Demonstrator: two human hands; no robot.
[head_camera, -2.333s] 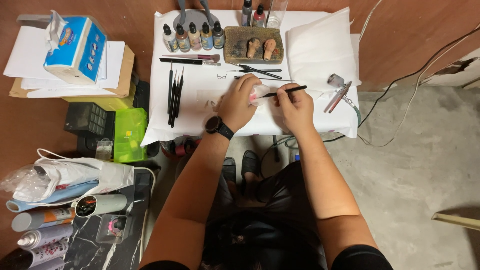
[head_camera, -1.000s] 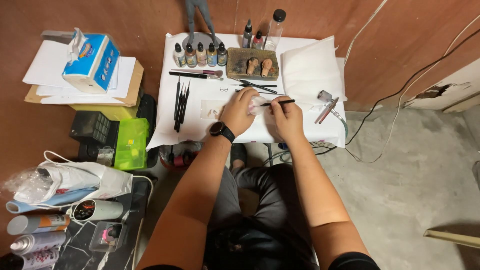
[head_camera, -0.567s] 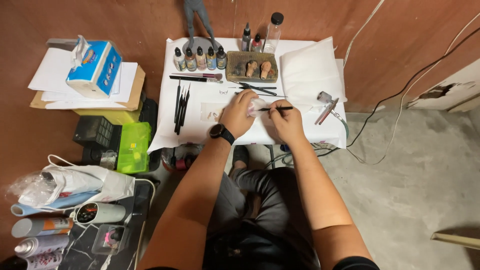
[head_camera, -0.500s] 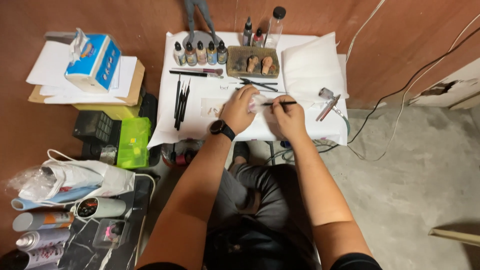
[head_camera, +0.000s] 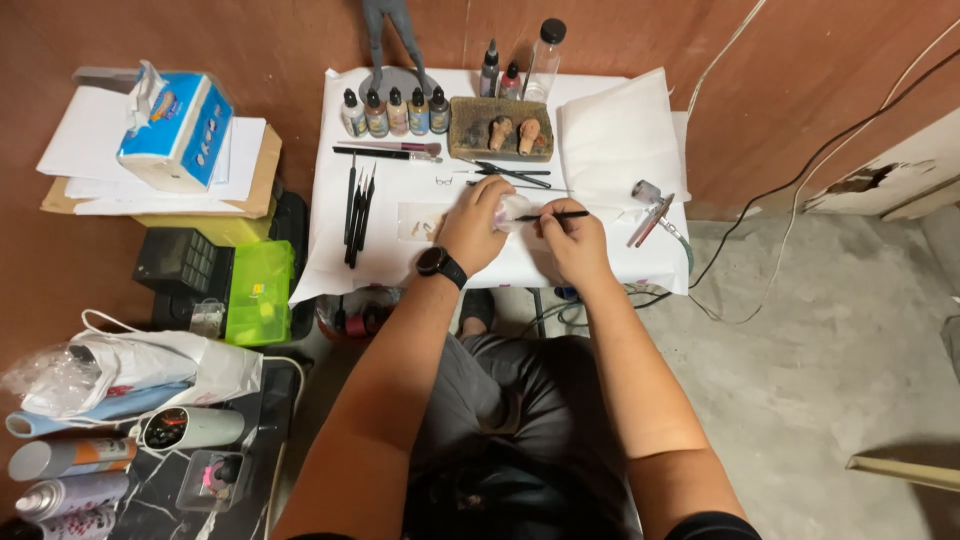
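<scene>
My left hand (head_camera: 474, 224), with a black watch at the wrist, holds a small pale figure part (head_camera: 516, 207) over the white paper-covered table (head_camera: 400, 250). My right hand (head_camera: 572, 238) grips a thin black brush (head_camera: 553, 215), and its tip touches the pale part. Both hands are close together at the table's front middle.
Several dropper bottles (head_camera: 395, 111) and a tray of small heads (head_camera: 500, 130) line the back. Black brushes (head_camera: 357, 200) lie left, an airbrush (head_camera: 650, 210) right, folded white cloth (head_camera: 620, 135) behind. A tissue box (head_camera: 175, 130), green box (head_camera: 258, 292) and spray cans (head_camera: 70, 457) stand left.
The view has shifted slightly. My hands stay together over the table, the brush still working on the pale part.
</scene>
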